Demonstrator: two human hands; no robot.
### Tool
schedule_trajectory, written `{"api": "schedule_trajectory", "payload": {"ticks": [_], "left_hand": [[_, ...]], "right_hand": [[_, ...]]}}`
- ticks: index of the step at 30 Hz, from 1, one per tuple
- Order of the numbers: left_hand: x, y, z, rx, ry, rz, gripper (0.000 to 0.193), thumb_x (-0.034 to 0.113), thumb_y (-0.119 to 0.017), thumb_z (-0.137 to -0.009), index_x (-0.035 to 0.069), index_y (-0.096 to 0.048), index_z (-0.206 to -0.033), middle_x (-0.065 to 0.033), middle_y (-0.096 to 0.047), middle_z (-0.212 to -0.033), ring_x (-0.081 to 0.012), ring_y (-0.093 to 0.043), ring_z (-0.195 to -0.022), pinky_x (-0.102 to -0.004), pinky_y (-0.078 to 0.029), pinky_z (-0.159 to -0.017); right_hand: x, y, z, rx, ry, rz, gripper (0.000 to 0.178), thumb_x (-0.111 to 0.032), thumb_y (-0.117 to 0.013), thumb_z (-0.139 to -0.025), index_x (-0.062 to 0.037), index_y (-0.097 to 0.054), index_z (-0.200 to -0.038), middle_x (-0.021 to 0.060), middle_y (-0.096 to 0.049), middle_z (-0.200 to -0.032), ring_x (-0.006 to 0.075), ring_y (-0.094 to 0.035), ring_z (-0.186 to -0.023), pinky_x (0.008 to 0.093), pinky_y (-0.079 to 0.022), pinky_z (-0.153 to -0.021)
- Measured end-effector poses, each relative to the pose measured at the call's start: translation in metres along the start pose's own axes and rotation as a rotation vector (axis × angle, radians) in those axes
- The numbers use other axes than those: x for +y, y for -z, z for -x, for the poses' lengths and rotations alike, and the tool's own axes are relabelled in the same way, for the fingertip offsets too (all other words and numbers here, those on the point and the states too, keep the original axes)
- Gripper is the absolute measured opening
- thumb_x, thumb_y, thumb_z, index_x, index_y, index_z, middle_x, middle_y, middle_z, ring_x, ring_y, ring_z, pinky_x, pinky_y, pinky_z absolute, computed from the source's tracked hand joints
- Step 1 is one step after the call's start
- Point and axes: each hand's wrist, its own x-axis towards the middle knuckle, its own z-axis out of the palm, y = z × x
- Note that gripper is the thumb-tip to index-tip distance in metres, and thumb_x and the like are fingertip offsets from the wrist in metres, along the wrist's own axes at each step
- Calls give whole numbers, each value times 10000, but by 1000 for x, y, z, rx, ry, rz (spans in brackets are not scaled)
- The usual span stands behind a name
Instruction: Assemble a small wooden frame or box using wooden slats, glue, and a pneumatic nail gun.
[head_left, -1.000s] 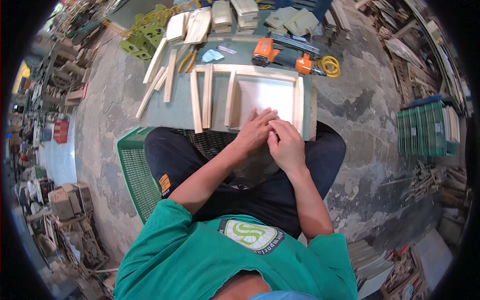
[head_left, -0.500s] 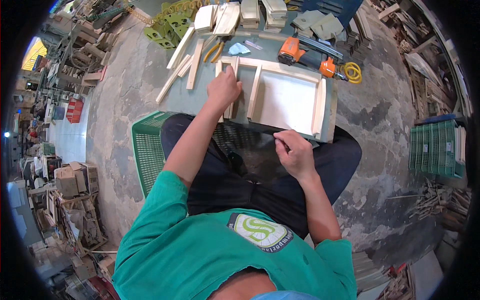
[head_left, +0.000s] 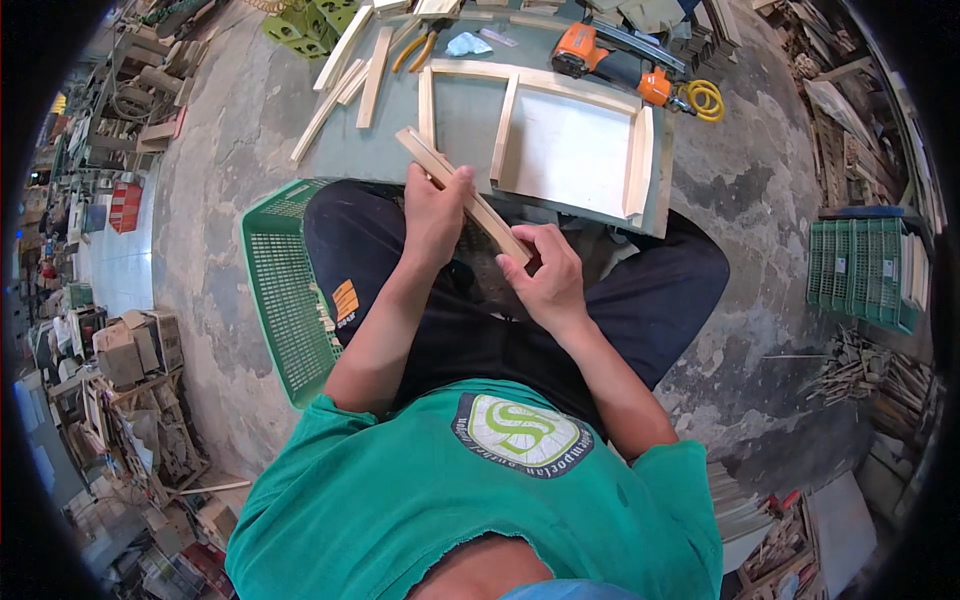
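Between my two hands a wooden strip (head_left: 487,215) is held at a slant above my lap; it may be two thin strips together. My left hand (head_left: 437,218) grips its upper left part, while the fingers of my right hand (head_left: 548,278) close round its lower right end. Just beyond lies a wooden frame (head_left: 560,85) on the workbench (head_left: 345,155), with a crosspiece (head_left: 506,130) and a white panel (head_left: 570,150) in its right section. The strip's upper end comes close to the frame's left side piece (head_left: 426,110).
An orange and black nail gun (head_left: 605,62) with a coiled yellow hose (head_left: 705,100) lies behind the frame. Orange-handled pliers (head_left: 418,52) and loose wooden strips (head_left: 375,80) are at the left. A green crate (head_left: 290,270) stands beside my left leg, stacked green crates (head_left: 855,270) far right.
My left hand has lifted the strip from the left part of the frame and drawn it toward me. My right hand has moved up and taken its lower end. The view has shifted.
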Motion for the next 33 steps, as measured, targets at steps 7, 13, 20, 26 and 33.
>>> {"api": "schedule_trajectory", "payload": {"ticks": [7,13,20,26,33], "left_hand": [[-16,20,2,-14,238,367,244,208,-517,-1049,14,-473,-1191,-141,-693,-1040,-133,-667,-685,-249,-540,-646],[-31,-1,27,-165,337,178,258,199,-575,-1026,-30,-531,-1136,-141,-701,-972,-171,-704,-783,-262,-539,-665],[-41,-9,23,-188,378,70,247,203,-614,-1008,-34,-570,-1062,-124,-707,-969,-159,-700,-811,-260,-542,-693],[-34,-13,22,-204,389,68,248,199,-624,-1003,-37,-585,-1068,-111,-705,-963,-145,-693,-817,-246,-535,-697],[-43,-10,22,-198,229,-124,227,136,-594,-996,-45,-622,-1131,-99,-711,-972,-150,-696,-799,-269,-550,-735]], "right_hand": [[67,26,14,154,-293,-370,362,-57,-728,-878,15,-628,-1218,47,-625,-979,107,-595,-780,255,-506,-707],[90,37,1,696,-586,-1038,253,-37,-720,-908,-26,-517,-1058,65,-642,-914,153,-661,-812,283,-573,-715],[107,35,-3,780,-645,-919,309,-100,-780,-876,6,-517,-999,78,-616,-887,155,-657,-761,277,-576,-668],[108,37,-3,786,-618,-877,276,-102,-781,-876,4,-532,-932,82,-620,-846,150,-650,-729,269,-586,-666],[105,39,-11,739,-628,-845,241,-77,-762,-888,-15,-530,-871,74,-619,-819,167,-669,-723,271,-602,-667]]}}
